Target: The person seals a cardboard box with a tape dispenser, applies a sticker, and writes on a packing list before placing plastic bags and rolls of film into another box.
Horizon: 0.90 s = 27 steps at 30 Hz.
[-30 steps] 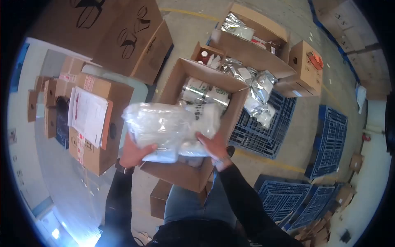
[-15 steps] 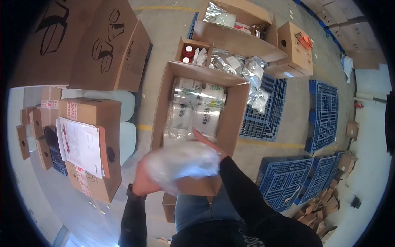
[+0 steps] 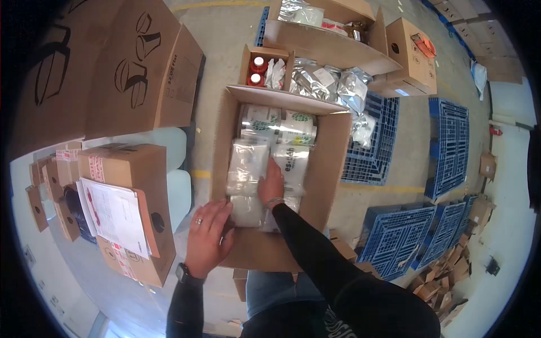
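An open cardboard box (image 3: 332, 163) in front of me holds several plastic-wrapped rolls in two columns. My right hand (image 3: 272, 185) reaches down between the columns, touching a clear-wrapped roll (image 3: 248, 160) on the left and a printed roll (image 3: 293, 163) on the right; its fingertips are partly hidden. My left hand (image 3: 208, 234) is at the box's near left edge, fingers apart and holding nothing, beside a wrapped roll (image 3: 246, 211) at the near left. A ring and a watch show on the left hand and wrist.
Silver bags (image 3: 315, 79) and red bottles (image 3: 257, 70) lie beyond the box. A carton (image 3: 141, 208) with papers (image 3: 115, 214) stands left, below a large carton (image 3: 141, 67). Blue pallets (image 3: 394, 236) are on the right. A taped box (image 3: 408, 56) stands at the back.
The wrapped bundle that both hands held is now down in the box. My left hand has let go and moved to the edge; my right hand has gone into the box.
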Each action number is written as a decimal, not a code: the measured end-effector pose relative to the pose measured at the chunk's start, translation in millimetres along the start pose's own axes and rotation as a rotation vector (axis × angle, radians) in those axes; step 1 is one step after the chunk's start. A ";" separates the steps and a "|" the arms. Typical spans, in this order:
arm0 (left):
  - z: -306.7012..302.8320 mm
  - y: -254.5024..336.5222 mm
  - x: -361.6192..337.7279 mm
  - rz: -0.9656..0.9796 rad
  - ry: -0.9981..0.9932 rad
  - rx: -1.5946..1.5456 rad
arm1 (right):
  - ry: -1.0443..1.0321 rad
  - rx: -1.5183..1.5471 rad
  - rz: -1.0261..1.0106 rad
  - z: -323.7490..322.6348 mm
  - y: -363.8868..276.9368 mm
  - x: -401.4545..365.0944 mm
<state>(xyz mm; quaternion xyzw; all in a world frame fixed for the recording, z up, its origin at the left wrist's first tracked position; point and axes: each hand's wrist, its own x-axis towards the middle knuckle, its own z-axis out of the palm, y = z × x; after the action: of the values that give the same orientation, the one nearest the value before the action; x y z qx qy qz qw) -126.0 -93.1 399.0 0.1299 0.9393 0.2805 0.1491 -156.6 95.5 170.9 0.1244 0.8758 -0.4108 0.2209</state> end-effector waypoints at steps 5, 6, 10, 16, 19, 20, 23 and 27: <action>30.3 27.5 23.8 -0.136 0.183 -0.327 | -0.111 -0.470 -0.433 -3.7 -41.3 -1.8; 34.4 35.8 33.6 -0.142 0.205 -0.362 | -0.198 -0.482 -0.479 1.2 -23.5 7.9; 56.0 58.9 53.8 -0.137 0.260 -0.471 | -0.105 -0.564 -0.561 56.2 31.5 37.1; 83.4 149.7 68.4 -0.089 0.507 -0.673 | -0.391 0.039 -0.132 -72.4 -48.5 3.9; 122.8 216.0 90.4 0.279 0.611 -1.005 | -0.134 0.391 -0.375 -214.7 -19.7 -35.5; 136.0 235.8 100.0 0.248 0.530 -0.961 | 0.003 0.366 -0.426 -250.3 16.3 -35.3; 198.2 285.9 154.1 -0.085 0.415 -1.038 | 0.386 0.543 -0.174 -343.4 150.7 1.1; 366.9 243.1 275.9 -0.690 0.293 -1.109 | 0.404 0.333 0.315 -380.5 390.6 107.2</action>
<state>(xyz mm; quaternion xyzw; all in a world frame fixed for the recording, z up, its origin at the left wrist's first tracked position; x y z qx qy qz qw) -211.9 373.0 186.5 -0.3133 0.6541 0.6728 0.1460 -202.3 640.7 73.8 0.3724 0.7926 -0.4763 0.0796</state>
